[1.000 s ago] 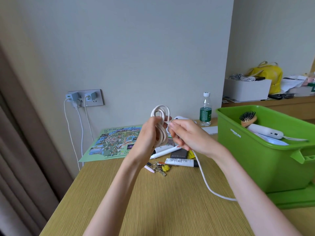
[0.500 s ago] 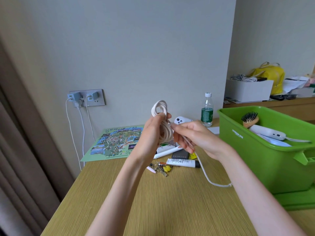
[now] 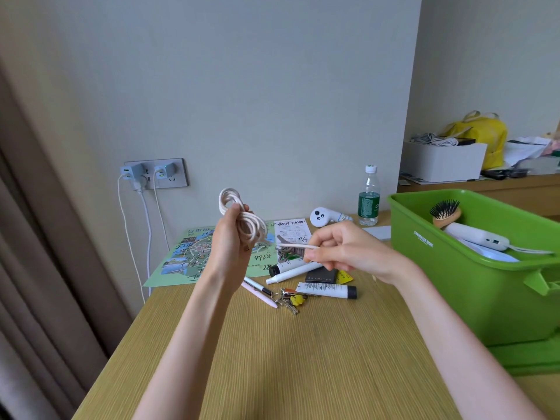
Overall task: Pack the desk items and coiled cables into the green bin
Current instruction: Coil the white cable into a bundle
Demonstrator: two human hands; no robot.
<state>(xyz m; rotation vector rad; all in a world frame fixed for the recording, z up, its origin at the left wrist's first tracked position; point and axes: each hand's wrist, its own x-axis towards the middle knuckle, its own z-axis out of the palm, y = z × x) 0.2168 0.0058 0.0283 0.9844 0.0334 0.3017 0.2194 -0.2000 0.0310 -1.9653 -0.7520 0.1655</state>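
Note:
My left hand [image 3: 229, 237] holds a coiled white cable [image 3: 242, 218] upright above the desk. My right hand [image 3: 345, 250] pinches the cable's free end, pulled taut to the right of the coil. The green bin [image 3: 472, 265] stands at the right with a hairbrush [image 3: 445, 211] and a white device [image 3: 475, 237] inside. On the desk under my hands lie two tubes [image 3: 325, 290], a white marker [image 3: 291, 272], pens [image 3: 257, 289], keys [image 3: 288, 298], a black card case [image 3: 321, 275] and a white controller [image 3: 322, 216].
A map sheet [image 3: 188, 256] and a paper note [image 3: 292, 231] lie near the wall. A water bottle [image 3: 369, 197] stands behind the bin. Chargers with white cords sit in the wall socket [image 3: 151, 175]. A side shelf holds a white box [image 3: 442, 160] and yellow bag [image 3: 485, 131].
The trailing length of cable that lay on the desk has been drawn up. My right hand moved right, now holding only the short free end away from the coil.

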